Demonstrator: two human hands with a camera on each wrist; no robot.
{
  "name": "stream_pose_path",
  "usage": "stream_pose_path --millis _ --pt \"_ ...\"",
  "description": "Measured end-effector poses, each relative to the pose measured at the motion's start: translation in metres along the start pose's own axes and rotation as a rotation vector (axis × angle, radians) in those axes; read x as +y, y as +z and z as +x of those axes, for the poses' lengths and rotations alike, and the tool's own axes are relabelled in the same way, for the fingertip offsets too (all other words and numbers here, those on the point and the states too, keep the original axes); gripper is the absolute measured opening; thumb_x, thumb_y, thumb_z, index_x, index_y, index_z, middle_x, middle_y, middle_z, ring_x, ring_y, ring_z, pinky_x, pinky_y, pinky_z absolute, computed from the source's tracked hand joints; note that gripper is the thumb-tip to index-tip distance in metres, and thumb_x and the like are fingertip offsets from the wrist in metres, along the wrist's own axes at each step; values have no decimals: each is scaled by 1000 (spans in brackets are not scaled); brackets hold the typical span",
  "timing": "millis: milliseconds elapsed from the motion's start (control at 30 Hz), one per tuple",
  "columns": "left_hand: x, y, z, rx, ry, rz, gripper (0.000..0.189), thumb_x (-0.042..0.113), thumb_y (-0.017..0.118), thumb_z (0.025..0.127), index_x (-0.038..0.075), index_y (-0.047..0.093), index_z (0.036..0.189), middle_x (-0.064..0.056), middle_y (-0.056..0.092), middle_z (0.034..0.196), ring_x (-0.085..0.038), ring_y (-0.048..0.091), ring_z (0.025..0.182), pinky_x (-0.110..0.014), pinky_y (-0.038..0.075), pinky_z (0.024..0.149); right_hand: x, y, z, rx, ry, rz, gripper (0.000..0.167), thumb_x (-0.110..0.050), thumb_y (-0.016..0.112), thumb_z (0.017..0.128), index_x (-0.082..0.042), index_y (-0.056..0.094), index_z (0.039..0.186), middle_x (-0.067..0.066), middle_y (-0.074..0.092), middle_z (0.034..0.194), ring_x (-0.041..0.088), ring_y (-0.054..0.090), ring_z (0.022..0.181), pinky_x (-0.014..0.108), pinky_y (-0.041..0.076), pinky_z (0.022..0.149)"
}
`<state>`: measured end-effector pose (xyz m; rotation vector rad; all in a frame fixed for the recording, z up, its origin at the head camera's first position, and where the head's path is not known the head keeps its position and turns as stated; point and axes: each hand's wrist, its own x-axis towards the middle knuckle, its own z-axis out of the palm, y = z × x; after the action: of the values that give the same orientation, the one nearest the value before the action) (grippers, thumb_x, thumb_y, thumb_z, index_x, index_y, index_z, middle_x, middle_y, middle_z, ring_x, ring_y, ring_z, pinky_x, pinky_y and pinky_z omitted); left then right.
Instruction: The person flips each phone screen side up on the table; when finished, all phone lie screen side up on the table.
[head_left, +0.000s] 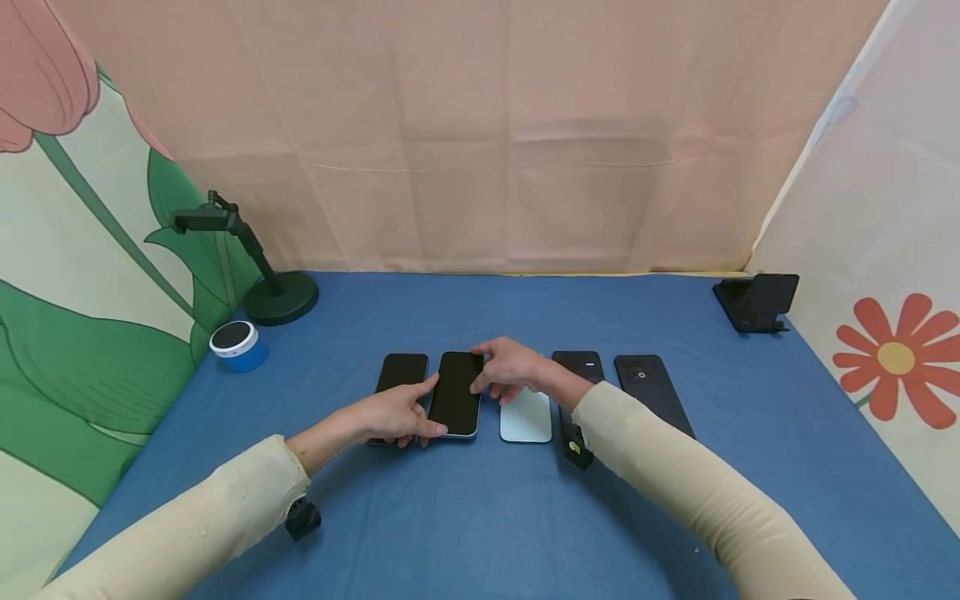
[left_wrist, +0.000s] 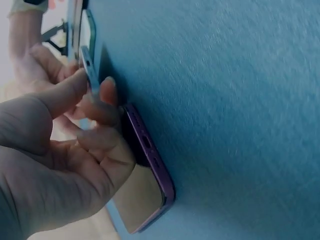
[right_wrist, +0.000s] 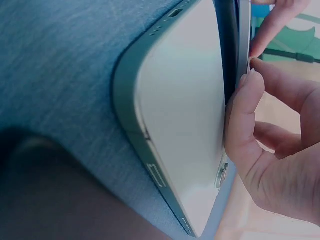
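A smartphone [head_left: 455,392] with a dark screen and silvery edge is held face up between both hands, slightly raised at its near end. My left hand [head_left: 396,413] pinches its lower left corner, thumb on the front and fingers beneath. At the upper right edge, my right hand [head_left: 516,367] grips the same smartphone between thumb and fingers. To its left lies a purple-edged smartphone [head_left: 402,369], partly covered by the left hand; its charging-port end [left_wrist: 150,145] shows in the left wrist view. Just right is a pale green smartphone [head_left: 527,419], back up, under the right hand.
Two black phones, one [head_left: 577,361] partly behind the right forearm and another [head_left: 651,387] beside it, lie farther right. A dark folding stand [head_left: 761,302] is at the back right. Back left are a black desk stand [head_left: 281,297] and a blue-and-white round container [head_left: 243,350].
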<state>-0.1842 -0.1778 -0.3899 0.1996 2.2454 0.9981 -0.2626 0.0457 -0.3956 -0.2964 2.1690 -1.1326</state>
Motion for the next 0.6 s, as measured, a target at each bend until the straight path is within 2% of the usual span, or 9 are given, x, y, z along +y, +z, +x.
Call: stream_pose_path --millis 200,467,533,600 --pt "3 0 0 -8 0 25 98 32 73 92 14 8 163 -7 70 76 -16 50 52 -29 34 49 0 -1 -2 6 -2 -30 78 -9 76 88 -14 38 156 10 58 75 17 57 57 32 55 52" --pt "7 1 0 7 -59 18 93 34 72 94 17 12 163 -8 70 76 -17 47 51 -27 32 48 -1 -1 -2 16 -11 -75 75 -10 76 87 -14 41 154 9 59 80 17 58 59 33 56 53" --pt "8 1 -2 18 -58 55 92 36 72 93 15 15 162 -8 70 75 -17 47 51 -28 32 49 -2 -1 -3 17 -13 -84 75 -10 76 88 -15 42 154 9 58 83 18 58 60 33 56 54" --pt "11 2 -4 49 -46 132 92 37 73 92 13 18 162 -6 69 74 -16 51 54 -28 36 51 -2 -1 -3 15 -13 -87 75 -11 76 88 -15 41 154 8 58 85 18 58 61 34 57 54"
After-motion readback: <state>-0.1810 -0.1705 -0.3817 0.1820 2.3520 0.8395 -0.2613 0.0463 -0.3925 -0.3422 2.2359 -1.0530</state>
